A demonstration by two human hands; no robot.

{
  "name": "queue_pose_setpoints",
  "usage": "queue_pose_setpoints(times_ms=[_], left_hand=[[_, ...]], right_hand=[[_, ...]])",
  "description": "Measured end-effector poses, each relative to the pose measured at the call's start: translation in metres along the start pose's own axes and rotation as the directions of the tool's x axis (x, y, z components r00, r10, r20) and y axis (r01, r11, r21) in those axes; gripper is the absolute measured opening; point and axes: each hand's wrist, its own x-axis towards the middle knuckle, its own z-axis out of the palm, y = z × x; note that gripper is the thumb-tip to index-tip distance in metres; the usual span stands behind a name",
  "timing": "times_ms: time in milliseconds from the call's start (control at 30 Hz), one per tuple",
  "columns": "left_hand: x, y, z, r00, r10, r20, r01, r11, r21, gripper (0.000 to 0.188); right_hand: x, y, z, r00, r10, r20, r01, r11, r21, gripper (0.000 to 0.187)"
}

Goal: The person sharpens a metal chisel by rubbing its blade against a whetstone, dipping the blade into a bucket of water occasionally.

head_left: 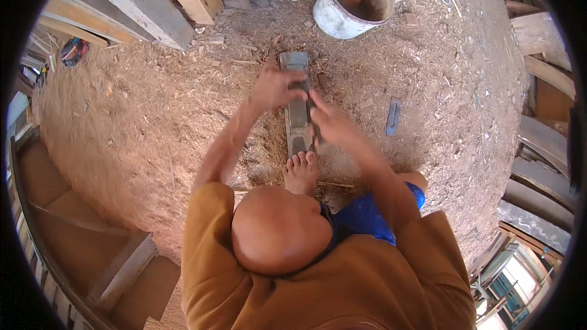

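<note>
While a bare foot (301, 174) is resting at its near end, the long grey block (298, 113) is lying on the ground (183, 104), pointing near to far; the left hand (276, 88) is crossing it, the right hand (333, 123) flanking its right edge, grips too blurred to tell.

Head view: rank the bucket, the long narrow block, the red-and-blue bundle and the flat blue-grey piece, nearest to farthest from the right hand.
From the right hand:
1. Long narrow block, just to the left.
2. Flat blue-grey piece, on the ground to the right.
3. Bucket, ahead, near the top.
4. Red-and-blue bundle, far left.
</note>
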Motion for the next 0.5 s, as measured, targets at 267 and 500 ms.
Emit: queue_pose_setpoints(times_ms=[267,500], left_hand=[[-0.052,0.006,0.062,0.967,0.18,-0.18,-0.124,0.951,0.283,0.054],[0.006,-0.006,0.018,0.982,0.133,-0.135,-0.112,0.981,0.156,0.052]], right_hand=[[-0.043,0.064,0.054,0.992,0.036,-0.122,-0.044,0.997,-0.06,0.063],[0.006,0.057,-0.001,0.952,-0.303,-0.027,0.283,0.914,-0.289,0.065]])
